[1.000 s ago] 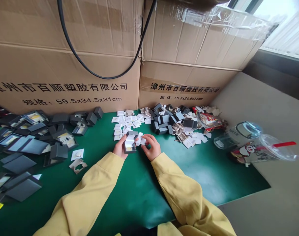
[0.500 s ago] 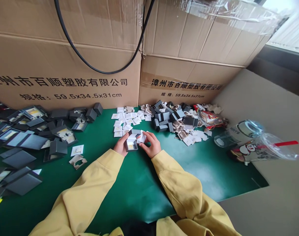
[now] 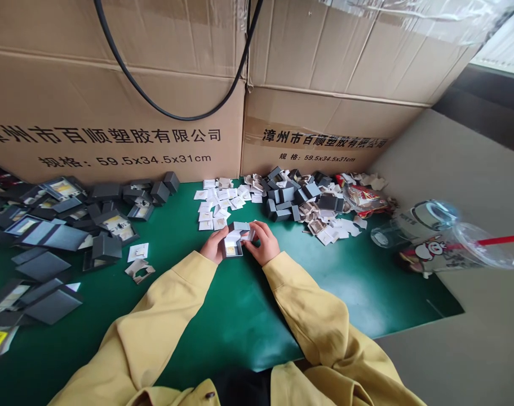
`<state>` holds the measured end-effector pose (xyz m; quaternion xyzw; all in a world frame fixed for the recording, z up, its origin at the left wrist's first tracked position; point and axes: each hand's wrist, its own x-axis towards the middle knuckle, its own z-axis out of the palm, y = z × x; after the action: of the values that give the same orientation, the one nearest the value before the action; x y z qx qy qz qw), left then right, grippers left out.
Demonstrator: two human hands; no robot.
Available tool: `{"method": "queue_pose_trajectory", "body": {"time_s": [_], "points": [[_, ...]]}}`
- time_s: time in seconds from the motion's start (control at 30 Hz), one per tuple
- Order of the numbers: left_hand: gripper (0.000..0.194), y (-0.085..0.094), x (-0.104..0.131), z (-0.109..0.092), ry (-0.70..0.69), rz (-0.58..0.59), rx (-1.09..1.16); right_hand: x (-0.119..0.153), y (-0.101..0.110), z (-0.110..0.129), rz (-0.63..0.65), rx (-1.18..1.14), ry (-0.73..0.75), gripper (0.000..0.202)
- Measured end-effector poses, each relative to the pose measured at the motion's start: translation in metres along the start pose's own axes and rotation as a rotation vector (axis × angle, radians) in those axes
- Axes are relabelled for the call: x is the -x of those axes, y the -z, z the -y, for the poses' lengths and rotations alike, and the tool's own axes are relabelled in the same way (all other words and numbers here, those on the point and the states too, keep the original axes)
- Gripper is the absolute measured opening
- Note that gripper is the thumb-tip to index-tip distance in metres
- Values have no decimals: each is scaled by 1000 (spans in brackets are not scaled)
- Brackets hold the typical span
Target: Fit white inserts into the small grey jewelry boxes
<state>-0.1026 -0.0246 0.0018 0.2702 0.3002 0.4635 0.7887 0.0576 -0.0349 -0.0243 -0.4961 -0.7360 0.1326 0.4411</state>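
In the middle of the green table, a small dark grey box [image 3: 232,250] with a white lining stands open, lid raised. My left hand [image 3: 213,246] grips its left side, thumb along the edge. My right hand [image 3: 265,244] is at the box's right side, fingers curled in a pinch around a white piece of card [image 3: 247,233], partly hidden by the fingers. Beyond my hands lie several white cards [image 3: 215,206]. A loose white card [image 3: 137,252] and a torn cardboard insert [image 3: 139,272] rest to the left of my left forearm.
Dark boxes [image 3: 49,237] are heaped at the left. Closed grey boxes [image 3: 287,194] and torn inserts [image 3: 311,212] pile up at the back right, beside a red wrapper [image 3: 367,200]. Plastic cups [image 3: 434,248] stand at the right edge. Large cartons [image 3: 155,113] wall the back; a black cable [image 3: 189,118] hangs there.
The view has shifted slightly. My hands still hold the small box; the white card at my right fingers has moved a little to the right and is more covered by them.
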Motion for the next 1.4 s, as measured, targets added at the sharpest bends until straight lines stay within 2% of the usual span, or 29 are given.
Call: {"method": "queue_pose_trajectory", "body": {"time_s": [0.2,0.33,0.4,0.5,0.6,0.7,0.87,1.0,1.1,1.3,1.4], "points": [[39,-4,2,-2,26,-18,6,-1,4,2,68,40,-107,39],[38,-5,-1,-3,-68,-114,34,-5,10,4,34,-7,-236,38],[41,-2,-3,-3,-125,-172,20,-8,11,3,-9,-131,-374,37],[45,3,-6,-2,-168,-180,-59,-12,8,0,-44,-519,-554,40],[48,5,-7,1,-205,-133,-121,-15,4,-5,-72,-830,-633,46],[52,4,-7,6,-202,-131,-192,-15,1,-8,-109,-927,-688,49],[59,2,-6,10,-226,-136,-339,-15,4,-4,-120,-891,-600,51],[58,3,-6,9,-252,-95,-353,-13,4,1,-39,-797,-487,49],[56,4,-7,9,-261,-87,-350,-10,2,1,6,-696,-425,47],[55,6,-8,9,-254,-81,-350,-8,3,-1,18,-484,-336,42],[58,5,-7,8,-236,-98,-328,-9,7,0,79,-334,-261,40]]}}
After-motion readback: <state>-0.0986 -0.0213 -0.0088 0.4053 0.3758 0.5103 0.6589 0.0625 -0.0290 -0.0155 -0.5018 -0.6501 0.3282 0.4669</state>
